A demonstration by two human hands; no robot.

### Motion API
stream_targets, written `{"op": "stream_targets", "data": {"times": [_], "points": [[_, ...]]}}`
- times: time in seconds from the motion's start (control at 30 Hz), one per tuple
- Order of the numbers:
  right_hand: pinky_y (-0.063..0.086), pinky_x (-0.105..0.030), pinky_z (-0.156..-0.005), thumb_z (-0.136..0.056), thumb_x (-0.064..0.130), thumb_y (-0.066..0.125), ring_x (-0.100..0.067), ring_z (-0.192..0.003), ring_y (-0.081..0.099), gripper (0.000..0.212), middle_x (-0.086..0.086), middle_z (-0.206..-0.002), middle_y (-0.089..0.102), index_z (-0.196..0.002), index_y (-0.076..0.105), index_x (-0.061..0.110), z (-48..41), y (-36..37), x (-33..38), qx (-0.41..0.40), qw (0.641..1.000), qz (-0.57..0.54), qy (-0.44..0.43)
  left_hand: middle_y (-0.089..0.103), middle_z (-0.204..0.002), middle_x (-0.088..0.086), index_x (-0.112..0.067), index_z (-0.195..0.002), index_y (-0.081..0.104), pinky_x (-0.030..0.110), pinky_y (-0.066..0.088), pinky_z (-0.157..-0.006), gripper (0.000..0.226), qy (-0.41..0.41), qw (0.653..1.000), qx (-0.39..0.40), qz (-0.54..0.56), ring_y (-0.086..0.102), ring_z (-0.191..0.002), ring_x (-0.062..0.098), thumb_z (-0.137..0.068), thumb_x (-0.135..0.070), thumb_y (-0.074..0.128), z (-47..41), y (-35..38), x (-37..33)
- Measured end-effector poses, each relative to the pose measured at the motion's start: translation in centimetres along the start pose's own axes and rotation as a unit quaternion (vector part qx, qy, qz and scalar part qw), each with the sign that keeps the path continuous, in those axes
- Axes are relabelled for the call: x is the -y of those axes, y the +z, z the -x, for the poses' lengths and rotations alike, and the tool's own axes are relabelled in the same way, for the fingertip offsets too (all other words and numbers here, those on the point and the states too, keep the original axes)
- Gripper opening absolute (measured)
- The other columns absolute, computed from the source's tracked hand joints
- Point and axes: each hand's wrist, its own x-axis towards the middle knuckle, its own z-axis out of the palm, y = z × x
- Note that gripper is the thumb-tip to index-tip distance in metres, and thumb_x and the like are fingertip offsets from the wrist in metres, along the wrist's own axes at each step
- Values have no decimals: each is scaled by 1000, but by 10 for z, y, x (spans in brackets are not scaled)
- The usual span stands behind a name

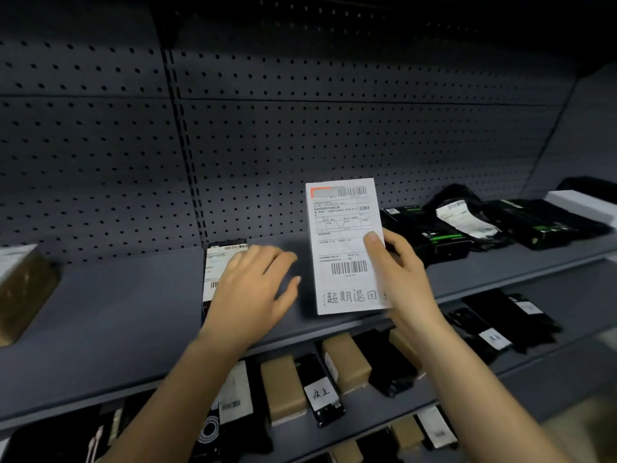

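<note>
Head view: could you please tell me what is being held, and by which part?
The right hand holds the white labelled packet by its right edge, thumb in front; the left hand holds nothing.

Labelled parcel right of flat pkg.

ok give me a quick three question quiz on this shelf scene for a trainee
1. Which hand grips the white labelled packet? A) left B) right C) both
2. True or false: the white labelled packet lies flat on the shelf.
3. Fill in: the left hand, fingers straight, reaches over a black parcel bearing a white ____.
Key: 1 B, the right hand pinches it, thumb in front. 2 False, it is held upright. 3 label.
</note>
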Motion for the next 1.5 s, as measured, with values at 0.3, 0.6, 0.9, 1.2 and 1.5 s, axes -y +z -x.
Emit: {"op": "stream_targets", "data": {"times": [0.3, 0.6, 0.9, 1.2, 1.5], "points": [[58, -51, -83, -91, 41, 63, -20, -95, 72, 34, -2, -104, 74, -122, 60, 28, 2, -11, 1, -4, 1000, 2, 9, 63, -98, 1, -13, -106, 66, 33, 41, -78, 25, -11, 1000, 11, 21, 57, -90, 22, -87, -29, 61, 0, 9, -13], [58, -50, -84, -92, 38, 63, -20, -96, 71, 33, -2, -106, 73, -123, 60, 26, 1, -63, 15, 14, 999, -36, 4, 61, -98, 1, -13, -107, 65, 32, 39, -78, 25, -11, 1000, 20, -11, 54, -89, 22, -88, -29, 60, -23, 5, -65], [59, -48, -80, -90, 39, 64, -20, -92, 72, 34, 1, -102, 74, -123, 60, 28, 20, -220, 38, -49, 998, -37, -18, 62, -100, 1, -11, -109, 66, 26, 33, -80, 25, 33, 999, 3, 40, 53, -94, 20, -87, -24, 61, -73, 33, -208], [58, -43, -74, -93, 39, 62, -21, -90, 73, 33, 0, -101, 75, -124, 58, 27, 64, -421, 43, -215, 976, 3, -33, 61, -99, 1, -13, -108, 64, 30, 34, -78, 24, 133, 978, 30, 159, 53, -92, 23, -87, -26, 61, -125, 111, -395], [59, -35, -72, -92, 32, 65, -16, -85, 73, 27, 1, -94, 76, -116, 63, 22, 126, -581, 39, -437, 899, 12, -29, 61, -97, -2, -15, -104, 65, 29, 33, -77, 24, 263, 913, 53, 306, 54, -91, 21, -86, -29, 56, -169, 180, -581]]}}
